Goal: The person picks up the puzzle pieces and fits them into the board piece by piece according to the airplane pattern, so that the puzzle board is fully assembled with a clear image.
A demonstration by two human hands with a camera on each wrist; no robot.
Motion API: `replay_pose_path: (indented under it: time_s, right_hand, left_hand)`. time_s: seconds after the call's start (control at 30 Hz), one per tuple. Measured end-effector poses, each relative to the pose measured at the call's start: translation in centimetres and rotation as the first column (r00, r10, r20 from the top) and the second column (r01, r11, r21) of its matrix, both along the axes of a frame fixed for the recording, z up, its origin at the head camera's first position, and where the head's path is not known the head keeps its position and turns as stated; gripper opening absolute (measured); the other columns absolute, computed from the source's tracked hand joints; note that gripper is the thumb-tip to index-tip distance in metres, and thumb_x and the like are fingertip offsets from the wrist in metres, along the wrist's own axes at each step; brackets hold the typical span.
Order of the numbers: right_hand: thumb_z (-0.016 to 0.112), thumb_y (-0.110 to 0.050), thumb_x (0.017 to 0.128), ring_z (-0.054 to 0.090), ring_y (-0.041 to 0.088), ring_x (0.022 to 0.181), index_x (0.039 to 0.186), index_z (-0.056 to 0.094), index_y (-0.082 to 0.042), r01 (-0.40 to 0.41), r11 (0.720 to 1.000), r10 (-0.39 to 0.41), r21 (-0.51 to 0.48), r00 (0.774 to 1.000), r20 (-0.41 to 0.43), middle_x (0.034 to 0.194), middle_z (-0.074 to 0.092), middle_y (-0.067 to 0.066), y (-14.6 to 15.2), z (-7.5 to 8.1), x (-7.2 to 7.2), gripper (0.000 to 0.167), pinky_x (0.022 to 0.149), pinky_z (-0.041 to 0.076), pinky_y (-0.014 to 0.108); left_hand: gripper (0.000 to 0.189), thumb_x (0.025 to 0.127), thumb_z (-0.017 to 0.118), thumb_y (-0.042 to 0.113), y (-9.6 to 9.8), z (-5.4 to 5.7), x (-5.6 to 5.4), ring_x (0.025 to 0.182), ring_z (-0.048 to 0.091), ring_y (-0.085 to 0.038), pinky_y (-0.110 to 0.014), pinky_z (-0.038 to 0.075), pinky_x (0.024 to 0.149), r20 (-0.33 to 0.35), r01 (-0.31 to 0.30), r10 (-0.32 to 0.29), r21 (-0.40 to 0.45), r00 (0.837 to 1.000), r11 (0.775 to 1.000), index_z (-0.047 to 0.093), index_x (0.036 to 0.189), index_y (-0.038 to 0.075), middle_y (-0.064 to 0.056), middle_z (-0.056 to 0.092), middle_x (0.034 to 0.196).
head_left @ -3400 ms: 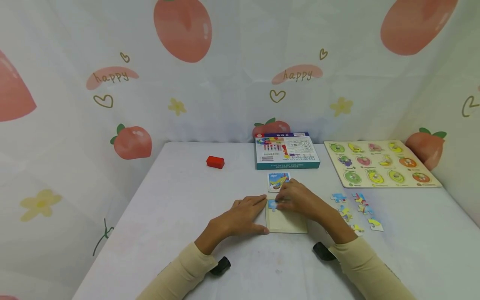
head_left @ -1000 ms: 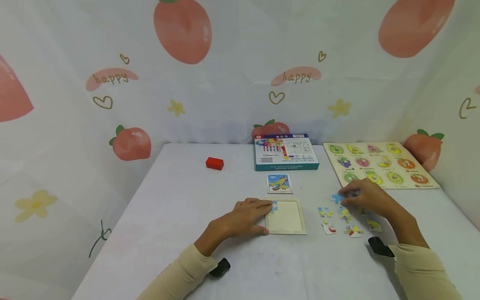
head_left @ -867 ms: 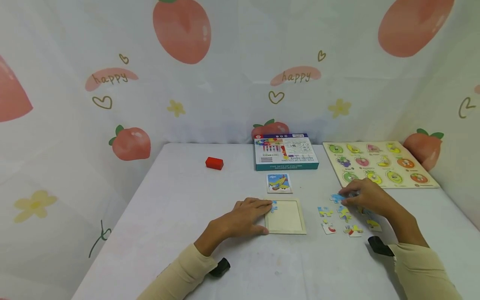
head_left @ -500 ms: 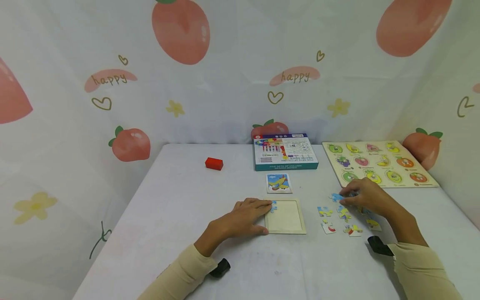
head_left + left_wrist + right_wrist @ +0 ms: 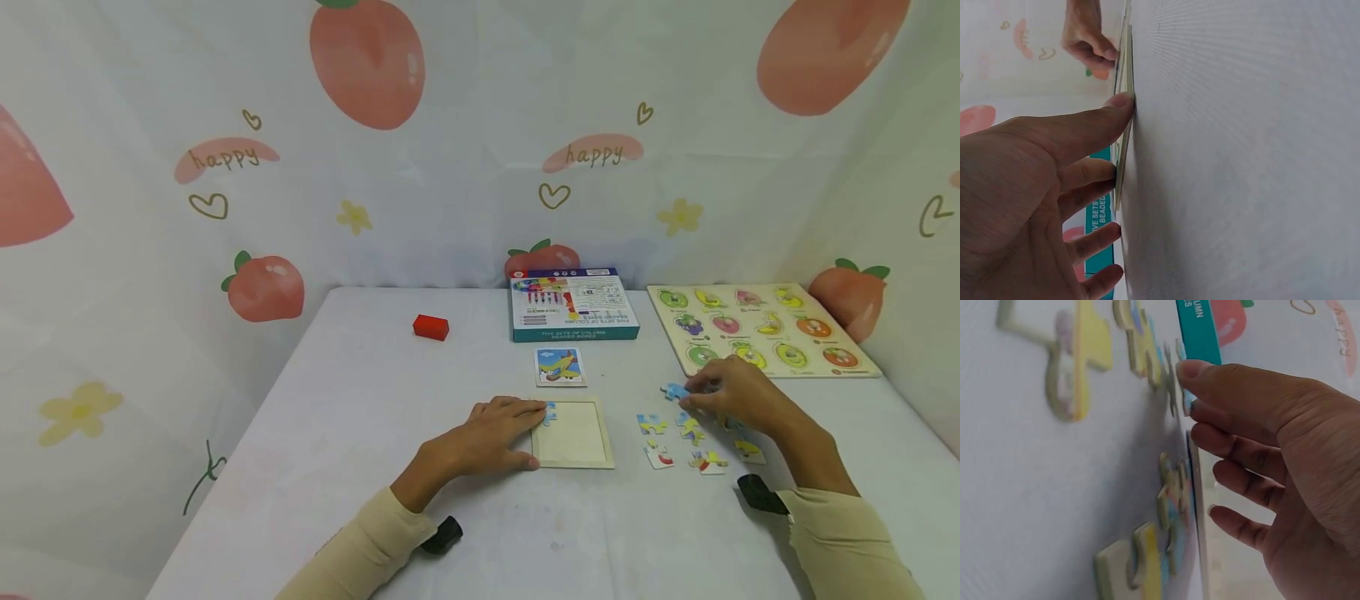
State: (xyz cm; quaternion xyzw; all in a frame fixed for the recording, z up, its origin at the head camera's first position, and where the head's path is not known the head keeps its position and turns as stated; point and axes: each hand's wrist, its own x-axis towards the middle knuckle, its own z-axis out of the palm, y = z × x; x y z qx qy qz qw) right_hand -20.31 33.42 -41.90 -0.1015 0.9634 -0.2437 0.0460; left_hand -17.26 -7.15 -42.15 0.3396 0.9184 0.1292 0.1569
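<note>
My left hand (image 5: 487, 437) rests on the left edge of a small wooden puzzle tray (image 5: 573, 465), thumb near its lower corner and fingertips near the upper one. A blue puzzle piece (image 5: 551, 413) lies in the tray's upper left corner, partly under those fingertips. To the right, my right hand (image 5: 738, 396) pinches another blue puzzle piece (image 5: 674, 392) between thumb and forefinger. In the right wrist view the pinched piece (image 5: 1170, 381) stands nearly edge-on, tilted off the table. Several loose pieces (image 5: 651, 425) lie below that hand, some hidden by it.
Behind the tray lies an airplane picture card (image 5: 559, 367), then a flat box (image 5: 573, 308). A wooden fruit board (image 5: 765, 329) sits at the back right. One red block (image 5: 431, 327) is at the back left. A patterned cloth (image 5: 450, 167) hangs behind the table.
The right hand has gone from the tray to the loose pieces at the right. In the last half second its blue piece has lifted slightly. The left hand stays at the tray's edge.
</note>
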Motion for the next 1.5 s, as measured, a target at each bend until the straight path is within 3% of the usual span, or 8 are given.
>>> replay_pose_path:
  time_s: [0.2,0.33,0.7,1.5]
  right_hand:
    - [0.085,-0.03,0.091,0.061,0.036,0.109,0.109,0.081,-0.002,-0.033,0.999,0.031,-0.018,0.995,-0.093,0.109,0.077,0.013,-1.6,0.8,-0.1,0.033,0.093,0.047,0.057]
    - [0.084,-0.03,0.092,0.06,0.036,0.113,0.108,0.081,-0.006,-0.067,0.997,0.063,-0.031,0.991,-0.119,0.108,0.077,0.009,-3.1,1.1,-0.1,0.029,0.098,0.045,0.06]
    - [0.084,-0.029,0.091,0.059,0.027,0.11,0.102,0.084,-0.014,-0.155,0.987,0.149,-0.038,0.98,-0.131,0.105,0.074,0.0,-6.9,0.6,0.2,0.019,0.095,0.049,0.052]
    - [0.081,-0.028,0.093,0.06,0.025,0.111,0.104,0.083,-0.015,-0.32,0.947,0.322,0.032,0.94,-0.111,0.106,0.072,-0.003,-13.0,-0.7,-0.4,0.017,0.103,0.051,0.054]
  left_hand:
    - [0.078,0.1,0.071,0.046,-0.1,-0.1,0.0,0.157,0.028,-0.023,-0.048,0.032,0.123,0.0,0.001,-0.001,0.002,1.0,1.0,0.038,0.166,0.021,0.01,0.03,0.173]
    - [0.078,0.1,0.072,0.045,-0.2,0.0,-0.1,0.157,0.028,-0.024,-0.049,0.031,0.123,0.006,-0.008,0.008,0.008,1.0,1.0,0.038,0.166,0.02,0.009,0.031,0.173]
    - [0.079,0.099,0.073,0.045,0.1,0.1,-0.1,0.157,0.029,-0.023,-0.048,0.032,0.123,0.011,-0.016,0.016,0.013,1.0,1.0,0.039,0.166,0.02,0.009,0.032,0.172]
    - [0.08,0.1,0.071,0.048,0.0,0.0,-0.1,0.158,0.028,-0.023,-0.05,0.031,0.123,-0.004,0.001,-0.001,-0.017,1.0,1.0,0.036,0.167,0.022,0.01,0.029,0.174]
